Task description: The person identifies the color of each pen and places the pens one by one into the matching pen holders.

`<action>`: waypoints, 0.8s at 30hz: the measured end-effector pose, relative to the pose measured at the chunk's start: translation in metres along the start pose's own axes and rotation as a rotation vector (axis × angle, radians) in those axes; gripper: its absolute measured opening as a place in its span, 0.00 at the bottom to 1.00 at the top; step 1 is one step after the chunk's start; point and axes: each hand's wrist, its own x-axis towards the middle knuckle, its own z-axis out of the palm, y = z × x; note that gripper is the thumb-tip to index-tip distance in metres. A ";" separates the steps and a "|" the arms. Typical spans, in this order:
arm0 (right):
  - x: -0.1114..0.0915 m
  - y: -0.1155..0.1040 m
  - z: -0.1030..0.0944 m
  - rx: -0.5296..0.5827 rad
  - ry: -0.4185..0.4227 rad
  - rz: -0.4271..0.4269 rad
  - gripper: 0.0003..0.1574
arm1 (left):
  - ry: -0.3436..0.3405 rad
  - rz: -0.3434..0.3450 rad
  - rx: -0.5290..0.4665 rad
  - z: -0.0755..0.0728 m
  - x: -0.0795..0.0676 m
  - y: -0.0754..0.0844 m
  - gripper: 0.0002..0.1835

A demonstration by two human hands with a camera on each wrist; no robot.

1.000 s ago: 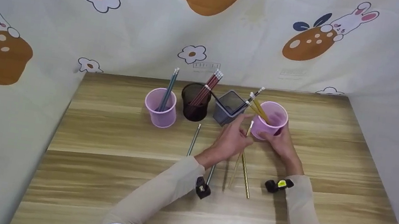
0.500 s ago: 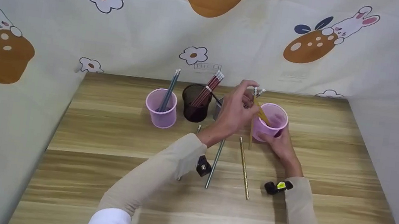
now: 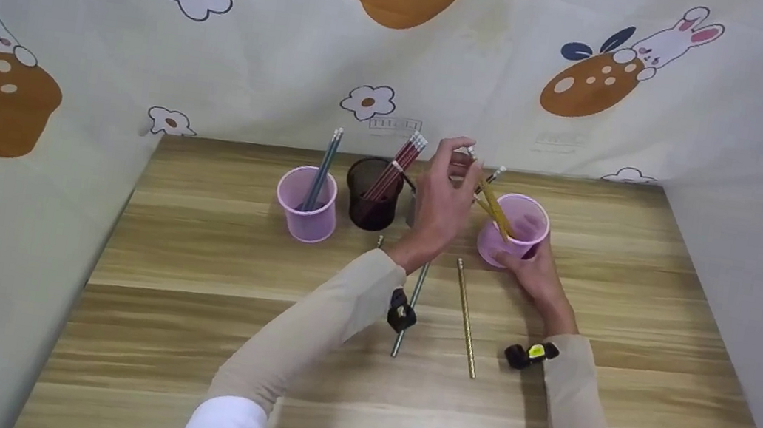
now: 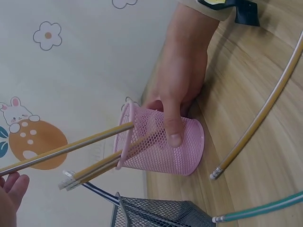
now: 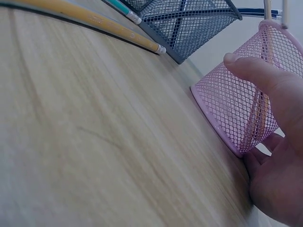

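My left hand pinches a yellow-gold pencil near its eraser end. The pencil slants down, its lower end just inside the rim of the right-hand pink mesh pencil cup. Curled round that cup's lower side is my right hand, thumb in front; the cup stands upright on the table. Other yellow pencils lean in it, erasers up. Beside it, a grey square mesh holder with dark pencils is mostly hidden behind my left hand in the head view.
A gold pencil and a teal pencil lie on the wooden table; another pencil is mostly covered by my left arm. Further left stand a black mesh cup of red pencils and a pink cup of blue-grey ones.
My left hand has lifted the yellow-gold pencil from over the table, raised it beside the pink cup, then tilted its lower end into the rim. My right hand has kept holding the cup.
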 end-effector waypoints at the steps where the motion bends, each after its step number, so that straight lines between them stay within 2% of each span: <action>1: 0.000 0.000 0.000 0.004 0.000 -0.004 0.59 | 0.006 -0.003 0.010 0.000 0.000 -0.002 0.15; 6: 0.000 0.000 0.000 0.009 -0.006 -0.019 0.57 | 0.042 -0.013 -0.010 -0.001 0.003 -0.004 0.15; 10: 0.000 0.000 -0.001 -0.001 0.000 -0.024 0.57 | 0.041 -0.015 -0.037 0.000 0.003 -0.004 0.16; 18: -0.002 -0.002 0.001 -0.042 0.009 -0.022 0.58 | 0.023 -0.006 0.061 0.008 -0.009 -0.017 0.14; 24: -0.002 -0.003 0.001 -0.026 0.009 -0.010 0.57 | 0.022 0.053 0.129 0.009 -0.014 -0.027 0.11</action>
